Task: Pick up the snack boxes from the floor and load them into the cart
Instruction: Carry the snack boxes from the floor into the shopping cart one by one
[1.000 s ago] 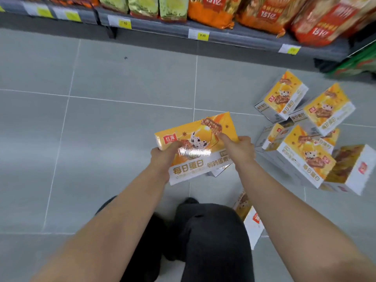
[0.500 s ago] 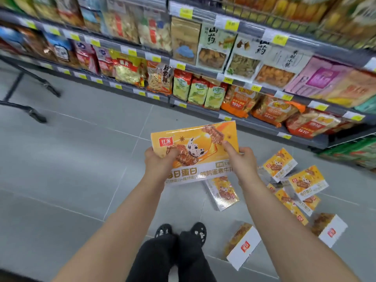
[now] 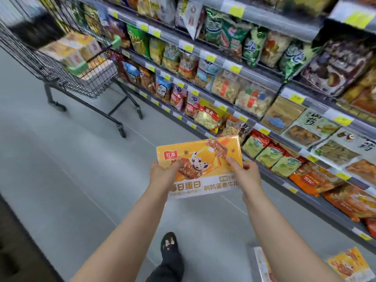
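I hold one orange-and-white snack box [image 3: 205,159] flat in front of me at chest height, printed face up. My left hand [image 3: 160,174] grips its left end and my right hand [image 3: 247,174] grips its right end. A black wire shopping cart [image 3: 61,66] stands at the upper left of the aisle, with several of the same boxes [image 3: 71,49] stacked inside. Two more boxes lie on the floor at the bottom right, one [image 3: 349,265] showing its orange face and one [image 3: 261,263] partly hidden behind my right forearm.
Store shelves [image 3: 254,64] packed with snack bags run along the right side from top to bottom. Grey tiled floor [image 3: 71,169] stretches between me and the cart. My foot in a black shoe [image 3: 168,244] is on the floor below the box.
The view has swung up and left from the floor pile toward the cart, which is now in sight. The box stays in both hands, carried further from the boxes on the floor.
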